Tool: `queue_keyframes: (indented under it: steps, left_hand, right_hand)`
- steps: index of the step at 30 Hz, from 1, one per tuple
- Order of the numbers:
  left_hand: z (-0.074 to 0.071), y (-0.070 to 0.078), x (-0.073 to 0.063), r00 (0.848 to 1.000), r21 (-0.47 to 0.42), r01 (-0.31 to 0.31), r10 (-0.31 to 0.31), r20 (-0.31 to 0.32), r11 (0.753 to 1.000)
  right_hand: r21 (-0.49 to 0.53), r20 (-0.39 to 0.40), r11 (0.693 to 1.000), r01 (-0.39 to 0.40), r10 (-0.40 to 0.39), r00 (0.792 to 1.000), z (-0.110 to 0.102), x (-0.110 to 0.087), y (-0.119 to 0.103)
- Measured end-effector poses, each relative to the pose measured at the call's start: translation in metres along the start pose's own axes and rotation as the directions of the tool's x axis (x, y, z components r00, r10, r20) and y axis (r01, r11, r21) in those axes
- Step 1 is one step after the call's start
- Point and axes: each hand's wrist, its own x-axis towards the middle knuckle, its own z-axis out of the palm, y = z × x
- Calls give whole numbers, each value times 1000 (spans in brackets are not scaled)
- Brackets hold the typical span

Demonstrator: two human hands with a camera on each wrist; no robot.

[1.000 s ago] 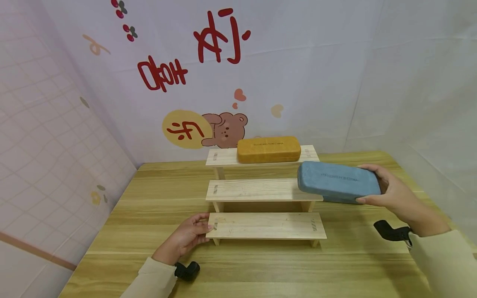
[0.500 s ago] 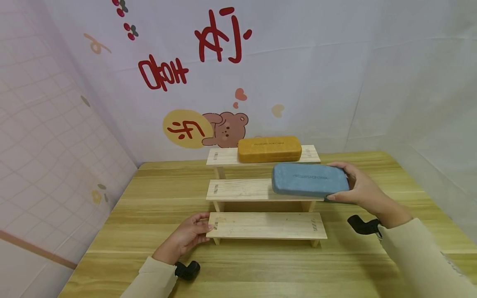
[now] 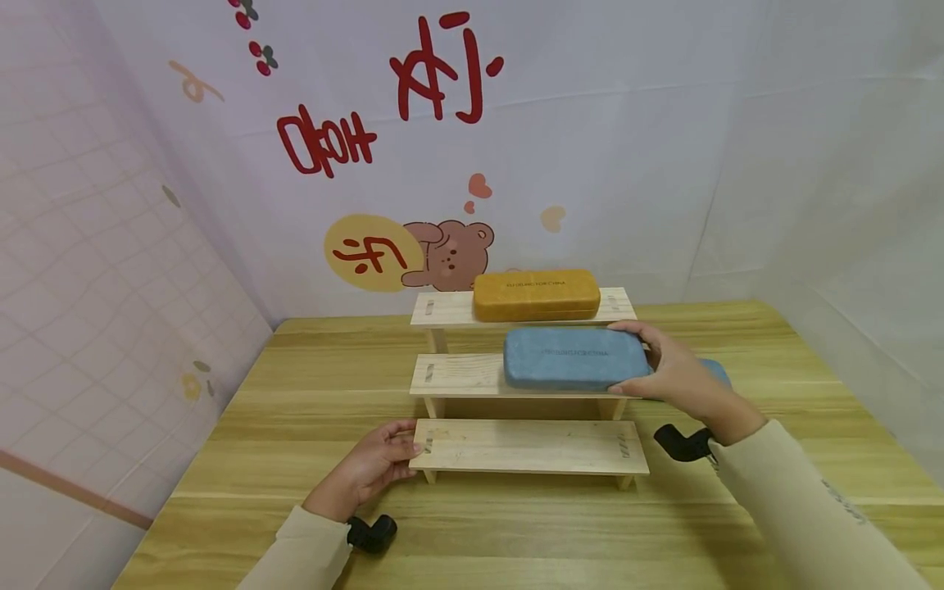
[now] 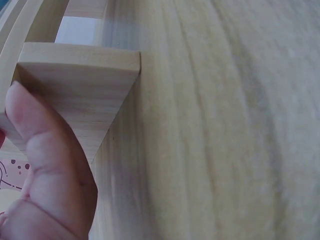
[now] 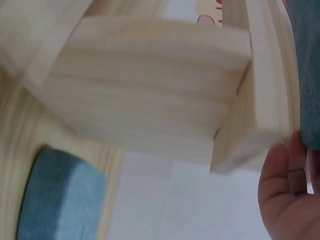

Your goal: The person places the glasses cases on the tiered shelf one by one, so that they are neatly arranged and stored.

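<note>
Held blue case [image 3: 564,373] (lettering [image 3: 575,353] illegible)

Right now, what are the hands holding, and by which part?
The right hand holds a blue case by its right end. The left hand grips the lowest wooden shelf at its left end.

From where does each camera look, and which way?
Head: on the head, facing forward and down at the shelf; left hand, right hand, sleeves show.
Left wrist: worn there, facing the shelf's left end; thumb shows.
Right wrist: worn there, facing the shelf's right end; fingers show.
Head and right wrist share the held blue case.
</note>
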Motion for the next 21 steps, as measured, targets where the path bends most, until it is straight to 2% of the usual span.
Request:
queue_keyframes:
  steps: [8, 14, 21]
  left_hand:
    - [-1, -1, 0, 1000, 1, 3, -3, -6, 1000]
    - [-1, -2, 1, 1000, -2, 5, -5, -11, 1000]
    - [-1, -2, 2, 1000, 1, 4, -4, -8, 1000]
  right_hand:
    - [-102, 16, 995, 20, -19, 1000, 14, 10, -1]
    - [-119, 23, 993, 22, -20, 1000, 24, 14, -5]
    - [-81, 39, 997, 15, -12, 999, 33, 18, -6]
